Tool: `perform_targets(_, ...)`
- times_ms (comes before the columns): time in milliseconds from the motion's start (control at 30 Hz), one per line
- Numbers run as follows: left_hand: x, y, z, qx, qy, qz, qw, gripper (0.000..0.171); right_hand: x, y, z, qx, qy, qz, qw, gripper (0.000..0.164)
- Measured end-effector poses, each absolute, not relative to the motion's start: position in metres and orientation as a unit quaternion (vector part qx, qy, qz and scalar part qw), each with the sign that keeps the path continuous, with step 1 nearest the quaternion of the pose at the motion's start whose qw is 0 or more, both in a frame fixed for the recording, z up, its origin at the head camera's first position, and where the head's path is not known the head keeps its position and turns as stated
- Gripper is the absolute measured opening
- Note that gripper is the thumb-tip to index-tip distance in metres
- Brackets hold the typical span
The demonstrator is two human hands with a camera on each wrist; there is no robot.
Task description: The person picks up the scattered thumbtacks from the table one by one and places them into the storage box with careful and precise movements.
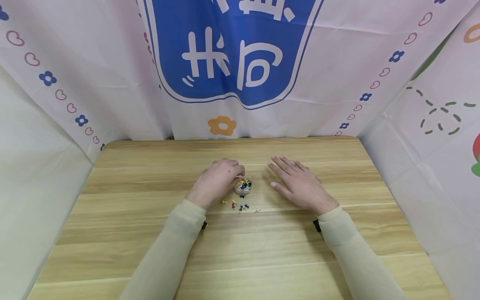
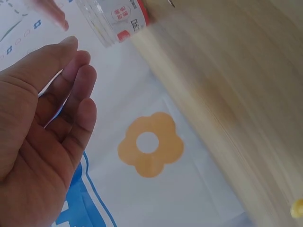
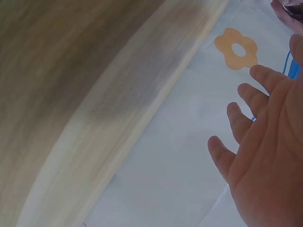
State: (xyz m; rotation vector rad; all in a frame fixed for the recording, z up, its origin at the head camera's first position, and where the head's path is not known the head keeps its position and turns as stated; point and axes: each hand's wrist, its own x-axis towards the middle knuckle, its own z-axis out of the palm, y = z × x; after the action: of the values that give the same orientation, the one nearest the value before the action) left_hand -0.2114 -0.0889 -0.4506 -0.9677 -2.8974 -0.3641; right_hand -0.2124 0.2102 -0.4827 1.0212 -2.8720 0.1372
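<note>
My left hand [image 1: 219, 179] is beside a small clear round jar [image 1: 243, 191] of colored push pins [image 1: 244, 183]. In the left wrist view, the left hand [image 2: 45, 113] has softly bent fingers, with thumb and fingertips near the labelled jar [image 2: 113, 21]. Nothing shows between them, though the index fingertip is hidden. Several loose push pins, among them a red push pin [image 1: 233, 206] and a white push pin [image 1: 257, 211], lie on the near side of the jar. My right hand [image 1: 300, 183] is to the jar's right, palm down, fingers spread, holding nothing; the right wrist view shows its palm [image 3: 270, 156].
A wood-grain table [image 1: 285, 258] lies under both hands. White printed cloth [image 1: 337, 62] with a blue emblem hangs along its far edge, and more white cloth [image 1: 33, 175] borders the sides. A yellow push pin [image 2: 298, 208] shows at the left wrist view's edge.
</note>
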Motion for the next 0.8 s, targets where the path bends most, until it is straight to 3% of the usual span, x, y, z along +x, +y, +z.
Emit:
perform_targets(567, -0.203, -0.133, -0.447, -0.295, -0.947, -0.118, 0.044, 0.015, -0.206, 0.199, -0.481, 0.345, -0.937, 0.035, 0.038, 0.071)
perform_targets(800, -0.199, -0.151, -0.447, -0.270, -0.956, -0.116, 0.027, 0.016, -0.202, 0.195, -0.478, 0.353, -0.934, 0.038, 0.033, 0.071)
